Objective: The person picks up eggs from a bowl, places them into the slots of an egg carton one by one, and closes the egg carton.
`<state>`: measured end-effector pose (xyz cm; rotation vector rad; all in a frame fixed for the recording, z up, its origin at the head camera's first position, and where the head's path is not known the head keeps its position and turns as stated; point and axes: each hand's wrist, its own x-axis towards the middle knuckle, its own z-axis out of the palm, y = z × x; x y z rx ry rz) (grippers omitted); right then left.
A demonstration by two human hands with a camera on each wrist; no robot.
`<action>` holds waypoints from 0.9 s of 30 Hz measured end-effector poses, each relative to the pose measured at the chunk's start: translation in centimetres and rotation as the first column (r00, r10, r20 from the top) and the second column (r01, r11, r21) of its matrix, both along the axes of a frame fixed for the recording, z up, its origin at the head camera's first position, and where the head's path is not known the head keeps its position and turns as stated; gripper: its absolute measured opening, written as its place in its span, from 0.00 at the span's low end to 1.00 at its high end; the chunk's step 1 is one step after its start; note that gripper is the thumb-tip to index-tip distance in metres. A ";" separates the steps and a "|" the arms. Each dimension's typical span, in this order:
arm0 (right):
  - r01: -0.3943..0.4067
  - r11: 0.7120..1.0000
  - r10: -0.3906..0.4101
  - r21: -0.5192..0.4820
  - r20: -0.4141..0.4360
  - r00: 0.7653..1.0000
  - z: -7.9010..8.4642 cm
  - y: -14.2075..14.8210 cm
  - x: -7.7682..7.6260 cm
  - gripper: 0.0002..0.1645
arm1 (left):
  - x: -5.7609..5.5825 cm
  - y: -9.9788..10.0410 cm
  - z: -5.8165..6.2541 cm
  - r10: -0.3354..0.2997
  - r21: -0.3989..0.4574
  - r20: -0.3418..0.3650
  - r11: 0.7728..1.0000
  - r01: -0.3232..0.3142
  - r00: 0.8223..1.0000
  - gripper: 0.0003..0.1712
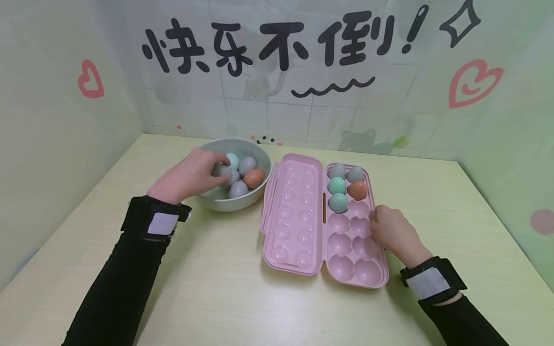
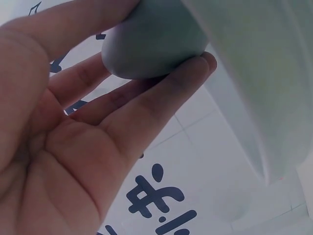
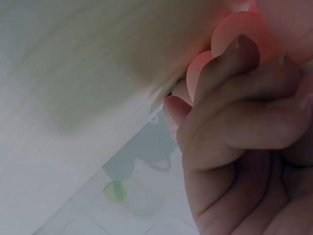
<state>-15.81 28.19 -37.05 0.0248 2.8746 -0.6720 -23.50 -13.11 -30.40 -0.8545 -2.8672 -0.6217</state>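
Note:
At the back left, my left hand (image 1: pixel 188 175) reaches over the rim of a pale green bowl (image 1: pixel 231 205). Its thumb and fingers pinch a greyish egg (image 2: pixel 151 44), seen close up in the left wrist view. More eggs lie in the bowl, grey, pale green and an orange-brown one (image 1: pixel 254 178). My right hand (image 1: pixel 396 235) grips the right edge of an open pink egg carton (image 1: pixel 339 223) with curled fingers; its thumb is mostly hidden in the head view. Grey, green and brown eggs, among them a green egg (image 1: pixel 338 203), sit in the carton's far cups.
The carton's dimpled lid (image 1: pixel 294 192) lies flat to the left of the cups, close beside the bowl. All stands on a pale wooden table (image 1: pixel 216 298). A printed backdrop (image 1: pixel 277 115) rises behind the table and along both sides.

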 end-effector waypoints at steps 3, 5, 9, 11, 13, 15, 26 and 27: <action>-0.003 1.000 0.003 -0.002 0.001 1.000 0.0 0.0 0.0 0.20 | 0.0 0.0 -0.1 0.002 -0.001 -0.004 1.000 -0.002 1.000 0.16; -0.004 1.000 0.004 -0.002 -0.001 1.000 0.0 0.0 0.0 0.20 | 0.1 0.0 0.0 0.002 -0.002 -0.007 1.000 -0.002 1.000 0.16; -0.007 1.000 0.007 -0.003 -0.006 1.000 0.1 0.0 0.0 0.20 | 0.2 0.3 0.0 -0.015 0.002 -0.028 1.000 0.015 0.999 0.16; -0.006 1.000 0.006 -0.004 -0.005 1.000 0.1 0.0 0.0 0.20 | 0.3 0.5 0.1 -0.030 0.002 -0.047 1.000 0.030 0.998 0.16; -0.004 1.000 0.004 -0.005 -0.004 1.000 0.0 0.0 0.1 0.20 | 0.4 0.8 0.1 -0.045 0.009 -0.063 0.999 0.046 0.997 0.16; -0.003 1.000 0.003 -0.004 -0.003 1.000 0.0 0.0 0.1 0.20 | 0.6 1.0 0.2 -0.060 0.019 -0.074 0.998 0.061 0.995 0.15; -0.003 1.000 0.003 0.001 -0.007 1.000 0.0 -0.1 0.1 0.19 | 1.2 2.4 0.5 -0.120 0.053 -0.197 0.990 0.133 0.973 0.10; -0.003 1.000 0.003 0.002 -0.009 1.000 0.0 -0.1 0.0 0.19 | 1.3 2.6 0.5 -0.132 0.061 -0.202 0.987 0.147 0.971 0.10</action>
